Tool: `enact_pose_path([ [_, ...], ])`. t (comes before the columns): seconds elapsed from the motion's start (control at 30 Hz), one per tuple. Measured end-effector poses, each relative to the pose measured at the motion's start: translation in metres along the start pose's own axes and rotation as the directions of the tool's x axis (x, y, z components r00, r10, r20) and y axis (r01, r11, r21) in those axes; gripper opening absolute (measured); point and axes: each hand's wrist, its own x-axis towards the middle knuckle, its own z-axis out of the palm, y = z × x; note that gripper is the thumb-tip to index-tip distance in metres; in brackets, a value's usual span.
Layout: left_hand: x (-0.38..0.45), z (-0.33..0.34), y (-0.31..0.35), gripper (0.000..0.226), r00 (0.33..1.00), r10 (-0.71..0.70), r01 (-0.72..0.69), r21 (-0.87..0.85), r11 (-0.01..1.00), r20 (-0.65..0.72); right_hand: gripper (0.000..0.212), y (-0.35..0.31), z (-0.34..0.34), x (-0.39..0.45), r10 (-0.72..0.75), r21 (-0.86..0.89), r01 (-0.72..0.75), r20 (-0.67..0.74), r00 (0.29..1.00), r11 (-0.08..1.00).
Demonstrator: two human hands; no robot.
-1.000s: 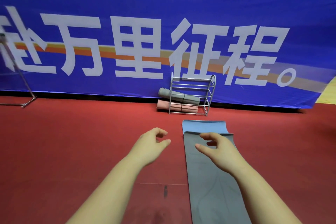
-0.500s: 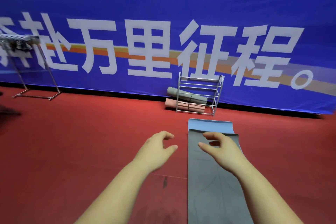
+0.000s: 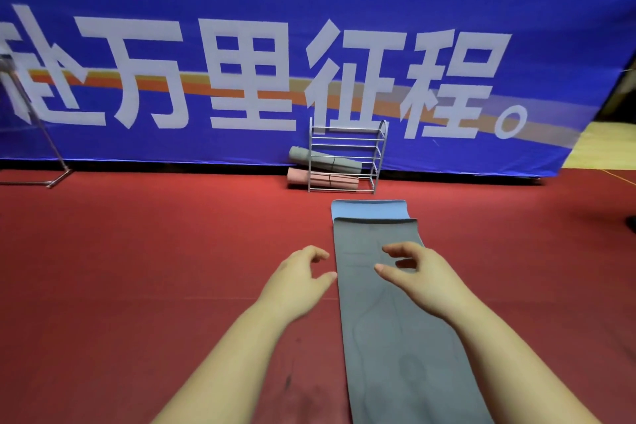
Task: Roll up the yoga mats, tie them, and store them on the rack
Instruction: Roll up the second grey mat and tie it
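Note:
A grey yoga mat [image 3: 395, 337] lies unrolled on the red floor, running away from me, on top of a light blue mat [image 3: 368, 208] whose far end sticks out beyond it. My left hand [image 3: 296, 280] hovers just left of the grey mat, fingers loosely curled, holding nothing. My right hand [image 3: 418, 270] hovers above the grey mat, fingers also loosely curled and empty. Beyond the mats stands a metal rack [image 3: 347, 157]. A rolled grey mat [image 3: 323, 160] and a rolled pink mat [image 3: 320, 178] lie on its lower shelves, sticking out to the left.
A large blue banner [image 3: 309, 55] with white characters closes off the back. A metal stand [image 3: 51, 155] stands at the far left by the banner. Red floor [image 3: 137, 251] spreads to both sides of the mats. A dark object [image 3: 631, 222] shows at the right edge.
The view has swung slightly right and the far-left stand has slid toward the edge. Both hands stay empty in front of me with loosely curled fingers.

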Motion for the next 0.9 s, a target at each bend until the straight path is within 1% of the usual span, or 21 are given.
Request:
enact_pose_path([
  [0.2, -0.017, -0.010, 0.015, 0.035, 1.000, 0.026, -0.026, 0.013, 1.000, -0.013, 0.042, -0.011, -0.018, -0.015, -0.034, 0.003, 0.034, -0.042, 0.999, 0.999],
  [0.4, -0.007, -0.023, 0.032, 0.034, 0.998, 0.038, -0.034, 0.074, 0.997, -0.054, 0.044, -0.018, -0.027, -0.007, -0.077, 0.073, 0.080, -0.042, 0.996, 0.994],
  [0.57, 0.020, -0.001, 0.064, 0.034, 0.998, 0.050, -0.046, 0.084, 0.995, -0.038, 0.042, 0.008, -0.051, 0.016, -0.070, 0.108, 0.073, -0.025, 0.997, 0.991],
  [0.7, 0.051, 0.014, 0.075, 0.034, 0.996, 0.001, 0.008, 0.102, 0.995, -0.095, 0.042, 0.031, -0.075, 0.063, -0.077, 0.127, 0.076, 0.005, 0.997, 0.989],
  [0.8, 0.079, 0.029, 0.080, 0.035, 0.984, -0.061, 0.079, 0.104, 0.991, -0.168, 0.041, 0.047, -0.087, 0.108, -0.137, 0.112, 0.129, 0.068, 0.988, 0.985],
  [0.9, 0.108, 0.056, 0.094, 0.037, 0.964, -0.127, 0.146, 0.068, 0.987, -0.233, 0.042, 0.064, -0.103, 0.153, -0.178, 0.095, 0.166, 0.141, 0.974, 0.982],
])
